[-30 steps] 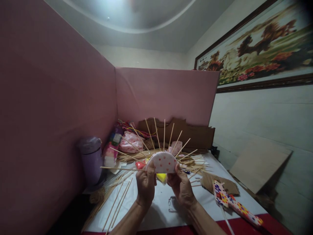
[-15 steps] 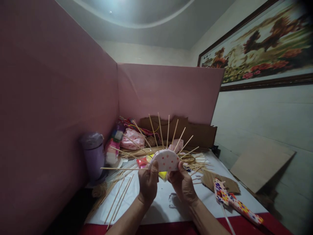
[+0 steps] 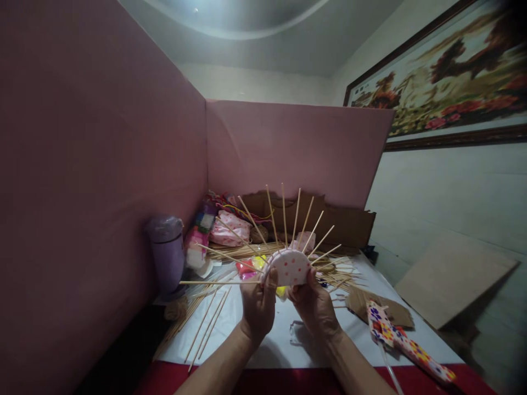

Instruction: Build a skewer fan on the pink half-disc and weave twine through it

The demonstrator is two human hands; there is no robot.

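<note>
Both hands hold up a white half-disc with red dots (image 3: 289, 267), from whose rim several thin bamboo sticks (image 3: 284, 215) fan out like rays. My left hand (image 3: 257, 307) grips its left lower edge with the thumb on the front. My right hand (image 3: 314, 307) pinches its right lower edge. One long stick (image 3: 214, 282) juts out level to the left. The piece hovers above a white-covered table (image 3: 267, 343).
A purple lidded jar (image 3: 168, 250) stands at the left by the pink partition (image 3: 102, 164). Loose sticks (image 3: 206, 321), pink dotted fabric (image 3: 230, 229), brown cardboard (image 3: 349, 222) and a flower-patterned paper strip (image 3: 405, 345) lie about. A board (image 3: 453, 274) leans on the right wall.
The view has shifted a little, so the hands and the dotted piece sit slightly further right and higher. The grip of both hands is unchanged.
</note>
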